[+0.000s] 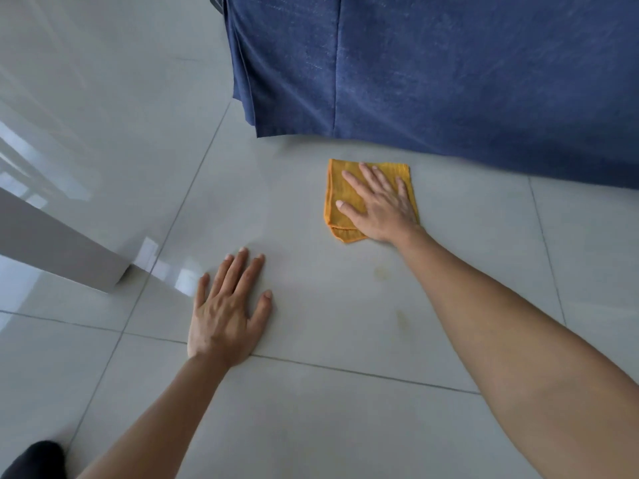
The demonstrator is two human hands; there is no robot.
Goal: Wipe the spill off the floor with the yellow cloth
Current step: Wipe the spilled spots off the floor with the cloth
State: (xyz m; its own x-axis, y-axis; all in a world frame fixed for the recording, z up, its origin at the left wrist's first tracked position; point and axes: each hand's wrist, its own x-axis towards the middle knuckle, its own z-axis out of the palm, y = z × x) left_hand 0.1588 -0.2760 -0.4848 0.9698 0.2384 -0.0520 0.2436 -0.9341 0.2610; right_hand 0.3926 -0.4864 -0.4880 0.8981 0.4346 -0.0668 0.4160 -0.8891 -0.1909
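Observation:
A folded yellow cloth (337, 195) lies flat on the pale tiled floor (311, 426), close to the hem of a blue drape. My right hand (378, 205) presses down on it, palm flat and fingers spread. My left hand (228, 312) rests flat on the bare tile to the lower left, fingers apart, holding nothing. Two faint yellowish stains (380, 273) (401, 318) mark the tile nearer me than the cloth, just left of my right forearm.
A blue fabric drape (449, 70) hangs to the floor across the top right. A grey slanted leg or panel (58, 243) meets the floor at the left. Something dark (34, 459) shows at the bottom left corner. Grout lines cross the glossy tiles.

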